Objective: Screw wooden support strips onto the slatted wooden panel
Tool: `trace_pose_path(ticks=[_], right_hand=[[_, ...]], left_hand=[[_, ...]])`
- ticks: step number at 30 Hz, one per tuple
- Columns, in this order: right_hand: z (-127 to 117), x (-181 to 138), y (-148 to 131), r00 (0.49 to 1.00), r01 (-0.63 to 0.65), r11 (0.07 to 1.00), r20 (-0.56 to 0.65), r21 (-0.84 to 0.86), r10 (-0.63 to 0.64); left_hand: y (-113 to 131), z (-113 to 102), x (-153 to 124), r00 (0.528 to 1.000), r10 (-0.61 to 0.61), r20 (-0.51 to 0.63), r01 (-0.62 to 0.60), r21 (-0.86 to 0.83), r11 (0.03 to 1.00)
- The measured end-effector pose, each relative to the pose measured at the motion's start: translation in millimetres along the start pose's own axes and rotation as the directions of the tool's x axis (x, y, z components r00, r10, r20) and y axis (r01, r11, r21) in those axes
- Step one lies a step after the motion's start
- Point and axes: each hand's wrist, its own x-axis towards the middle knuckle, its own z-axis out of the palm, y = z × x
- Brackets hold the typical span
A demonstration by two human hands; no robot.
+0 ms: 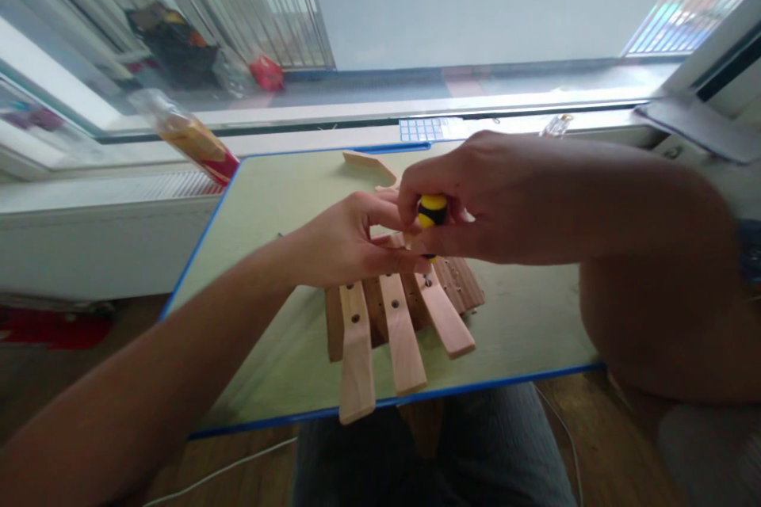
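Observation:
My right hand (476, 198) is closed around a yellow-and-black screwdriver handle (432, 210), held upright over a fan of light wooden slats (401, 333). The slats lie on a darker wooden piece (460, 285) with small holes. My left hand (345, 242) rests on the top ends of the slats, fingers pressed flat against the wood right beside the screwdriver. The screwdriver's tip is mostly hidden by my fingers.
The work lies on a pale green table with a blue edge (505, 384). A loose wooden piece (369, 166) lies farther back. A bottle (190, 139) stands at the table's left rear corner by the window sill. My knees are under the front edge.

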Motion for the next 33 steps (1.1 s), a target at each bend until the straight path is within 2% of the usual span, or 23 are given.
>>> trace_pose_path(ticks=[3,8,13,20,27,33], right_hand=[[0,-1,-2,0.997,-0.04,0.999,0.064,-0.027,0.042],[2,-3,-3,0.994,-0.085,0.984,0.056,-0.157,0.095],[5,-2,-8,0.99,-0.115,0.981,0.066,-0.154,0.126],[5,-1,-11,0.989,-0.13,0.977,0.049,-0.168,0.14],[6,2,-17,0.992,-0.123,0.975,0.001,-0.184,0.126],[5,3,-14,0.982,-0.179,0.976,0.044,-0.125,0.186]], left_hand=[[0,0,1,0.999,-0.029,0.024,0.028,0.029,0.999],[2,1,2,0.992,-0.077,0.102,0.062,0.147,0.987],[-2,2,2,0.983,-0.074,0.169,0.044,0.176,0.983],[-4,2,-2,0.974,-0.133,0.185,0.065,0.333,0.941],[1,5,-2,0.98,-0.09,0.18,0.006,0.423,0.906],[2,3,-1,0.984,-0.031,0.174,-0.036,0.369,0.929]])
